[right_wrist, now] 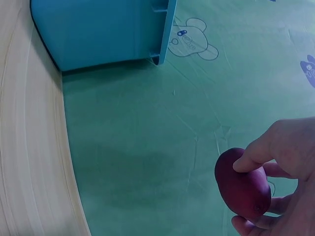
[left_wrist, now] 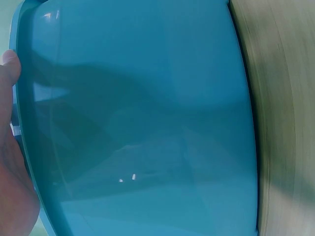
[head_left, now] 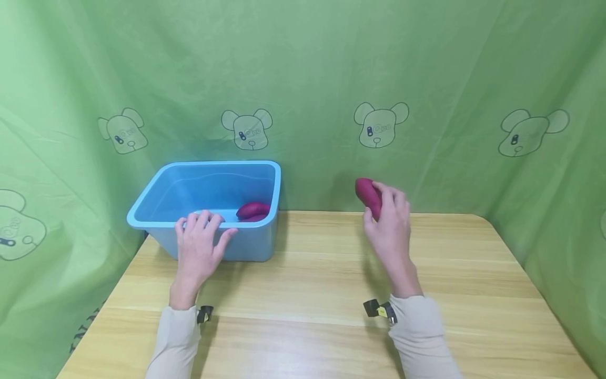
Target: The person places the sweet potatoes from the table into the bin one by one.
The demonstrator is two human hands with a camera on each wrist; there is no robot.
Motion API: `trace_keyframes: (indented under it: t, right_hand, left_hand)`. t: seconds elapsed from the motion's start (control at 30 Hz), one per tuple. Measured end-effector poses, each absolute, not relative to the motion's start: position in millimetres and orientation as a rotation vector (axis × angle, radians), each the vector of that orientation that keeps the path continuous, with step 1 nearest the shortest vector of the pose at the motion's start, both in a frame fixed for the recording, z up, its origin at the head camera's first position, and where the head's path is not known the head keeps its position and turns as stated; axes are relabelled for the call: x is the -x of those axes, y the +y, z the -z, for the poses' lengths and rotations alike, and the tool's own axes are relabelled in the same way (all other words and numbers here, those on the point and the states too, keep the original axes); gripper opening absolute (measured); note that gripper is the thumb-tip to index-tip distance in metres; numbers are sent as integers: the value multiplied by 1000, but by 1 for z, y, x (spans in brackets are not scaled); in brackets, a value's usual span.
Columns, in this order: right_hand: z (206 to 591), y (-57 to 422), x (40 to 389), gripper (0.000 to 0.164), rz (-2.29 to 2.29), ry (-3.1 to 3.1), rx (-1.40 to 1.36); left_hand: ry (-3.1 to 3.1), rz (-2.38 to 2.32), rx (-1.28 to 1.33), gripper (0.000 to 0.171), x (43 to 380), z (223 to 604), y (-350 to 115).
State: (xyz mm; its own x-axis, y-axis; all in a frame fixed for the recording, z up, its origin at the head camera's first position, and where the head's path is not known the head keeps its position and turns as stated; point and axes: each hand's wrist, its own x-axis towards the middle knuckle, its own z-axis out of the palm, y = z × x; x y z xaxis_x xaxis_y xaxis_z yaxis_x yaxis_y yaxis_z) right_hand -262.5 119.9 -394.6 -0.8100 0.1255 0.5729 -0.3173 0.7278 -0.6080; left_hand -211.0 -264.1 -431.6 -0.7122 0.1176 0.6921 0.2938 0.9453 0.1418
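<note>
My right hand (head_left: 390,226) holds a smooth, purplish-red, mango-like fruit (head_left: 368,195) up above the far edge of the table. In the right wrist view the thumb presses one side of this fruit (right_wrist: 241,187), with the fingers curled round the other. On the left, my left hand (head_left: 199,245) grips the near rim of a blue plastic bin (head_left: 251,245), fingers hooked over the edge and thumb lying along it. Inside the bin, at its right end, lie purplish-red fruits (head_left: 253,210) of the same kind, partly hidden by the near wall.
The bin stands at the back left of a light wooden table (head_left: 312,289). A green curtain (head_left: 312,79) printed with bear heads hangs behind and at both sides, right against the table's far edge. Each wrist wears a small black camera strap.
</note>
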Motion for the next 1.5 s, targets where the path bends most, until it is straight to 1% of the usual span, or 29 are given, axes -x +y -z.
trace_keyframes:
  t: [1.03,1.5]
  right_hand:
    - [398,80,252,58,-935,-2302,-371]
    - [391,56,252,60,-933,-2355,-466]
  left_hand:
    - [-2352,330,293,39,209,430,-263]
    - [-2354,334,292,40,209,431,-263]
